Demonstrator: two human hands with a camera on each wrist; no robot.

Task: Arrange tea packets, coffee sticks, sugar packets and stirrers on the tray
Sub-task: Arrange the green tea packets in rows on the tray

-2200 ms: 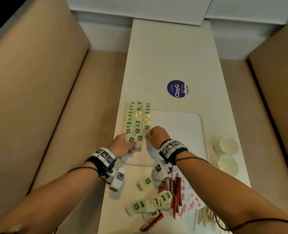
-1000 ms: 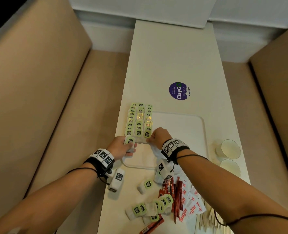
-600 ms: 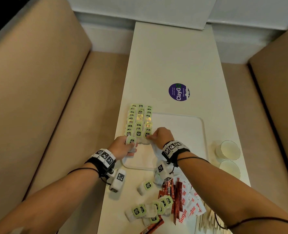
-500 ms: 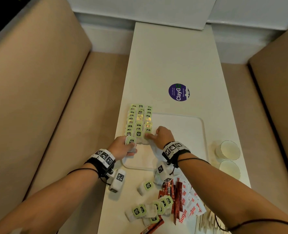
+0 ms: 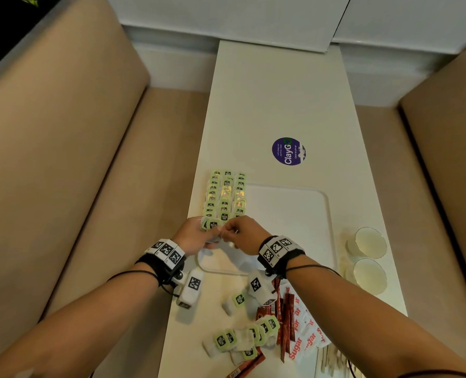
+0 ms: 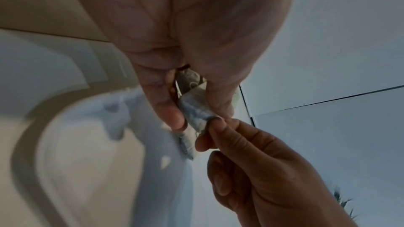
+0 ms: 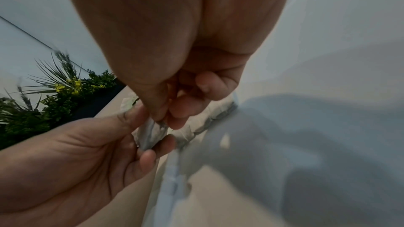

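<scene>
Green-labelled tea packets (image 5: 225, 199) lie in three neat columns along the left side of the white tray (image 5: 294, 214), the far ends of the columns reaching past the tray's rim onto the table (image 5: 275, 99); the exact number per column is too small to count. One more tea packet (image 5: 212, 224) is held just above the near end of those columns, pinched between both hands. Near the table's front edge lies a loose heap: roughly seven or eight tea packets (image 5: 242, 336), a handful of red coffee sticks (image 5: 285, 317), several white sugar packets (image 5: 306, 331) and pale wooden stirrers (image 5: 332, 361) at the very bottom. Two clear cups (image 5: 368, 257) stand right of the tray, and one purple round sticker (image 5: 288, 151) sits farther up the table.

Only the head view shows the rows, the heap and the cups. The wrist views show the grip instead: in the left wrist view the left hand (image 6: 186, 75) pinches the crumpled white packet between thumb and forefinger, while the right hand (image 6: 262, 161) nips its lower end. The right wrist view shows the same pinch from the other side, and a green plant (image 7: 54, 96) behind.

Both forearms reach forward, wrists close together, hands meeting over the tray's near-left part
</scene>
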